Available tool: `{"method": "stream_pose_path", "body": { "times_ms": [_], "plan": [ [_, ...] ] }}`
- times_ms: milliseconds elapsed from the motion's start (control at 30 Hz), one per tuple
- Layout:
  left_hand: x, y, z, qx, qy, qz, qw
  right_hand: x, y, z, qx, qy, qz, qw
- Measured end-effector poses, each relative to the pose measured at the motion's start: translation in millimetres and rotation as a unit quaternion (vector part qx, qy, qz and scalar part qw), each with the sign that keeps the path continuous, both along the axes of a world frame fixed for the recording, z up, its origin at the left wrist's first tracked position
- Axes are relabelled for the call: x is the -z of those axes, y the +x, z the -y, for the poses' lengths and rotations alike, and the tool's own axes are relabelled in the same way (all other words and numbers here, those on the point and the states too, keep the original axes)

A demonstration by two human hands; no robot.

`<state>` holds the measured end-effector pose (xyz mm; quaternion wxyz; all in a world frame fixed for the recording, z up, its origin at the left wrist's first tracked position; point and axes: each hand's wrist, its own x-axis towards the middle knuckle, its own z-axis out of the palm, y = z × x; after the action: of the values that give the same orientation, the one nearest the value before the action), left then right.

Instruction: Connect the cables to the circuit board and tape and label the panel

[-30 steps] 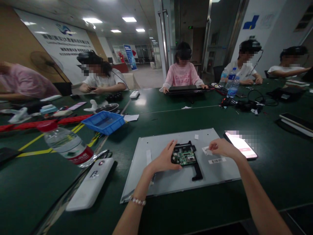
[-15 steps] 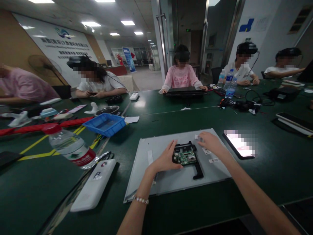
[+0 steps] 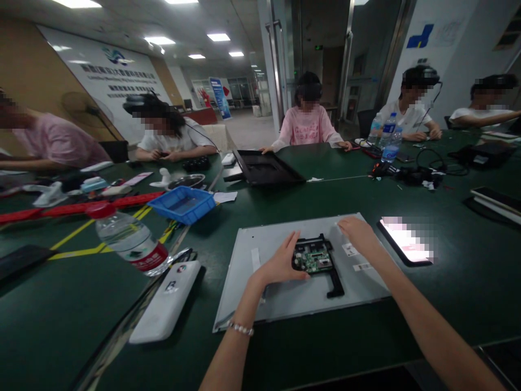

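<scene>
A grey flat metal-backed panel (image 3: 301,309) lies on the green table in front of me. On its middle rests a black plastic bracket (image 3: 336,285) with a green circuit board (image 3: 315,260). My left hand (image 3: 277,265) grips the left side of this bracket, fingers at the upper edge and thumb along the lower. Near the panel's upper right corner, my right hand (image 3: 360,236) has its fingers drawn together; what they hold, if anything, is hidden. White labels (image 3: 350,250) are stuck on the panel below that hand.
A lit phone (image 3: 407,243) lies right of the panel. To the left are a white power-bank-like case (image 3: 166,301), a tilted water bottle (image 3: 132,244) and a blue tray (image 3: 183,205). Opposite, a person in pink handles a black frame (image 3: 271,169). Other people sit around the table.
The small white piece at my right fingertips no longer shows. My left hand keeps its place on the bracket. Across the table, the black frame has moved left and tilted.
</scene>
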<state>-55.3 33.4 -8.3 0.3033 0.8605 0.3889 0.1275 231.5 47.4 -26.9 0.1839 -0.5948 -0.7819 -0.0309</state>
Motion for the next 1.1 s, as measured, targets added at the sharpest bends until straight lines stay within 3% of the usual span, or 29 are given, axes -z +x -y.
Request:
{"method": "stream_pose_path", "body": {
  "times_ms": [367, 633, 833, 967, 1100],
  "plan": [
    [-14.7, -2.5, 2.2, 0.017, -0.023, 0.002, 1.0, 12.1, 14.0, -6.4, -0.041, -0.066, -0.067, 0.995],
    [-9.3, -8.5, -1.9, 0.022, -0.031, 0.021, 0.999, 8.7, 7.6, -8.1, -0.022, -0.044, -0.047, 0.998],
    [-4.0, -7.6, -3.7, 0.017, -0.023, 0.028, 0.999, -12.5, -29.7, -3.8, -0.046, -0.011, -0.045, 0.998],
    [-0.5, -8.1, -5.1, 0.022, -0.015, 0.034, 0.999, -25.4, -67.4, -5.0, -0.085, -0.039, -0.008, 0.996],
    [0.2, -7.6, -6.2, 0.027, -0.008, 0.042, 0.999, -27.5, -93.8, -8.5, -0.099, -0.073, 0.023, 0.992]
  ]
}}
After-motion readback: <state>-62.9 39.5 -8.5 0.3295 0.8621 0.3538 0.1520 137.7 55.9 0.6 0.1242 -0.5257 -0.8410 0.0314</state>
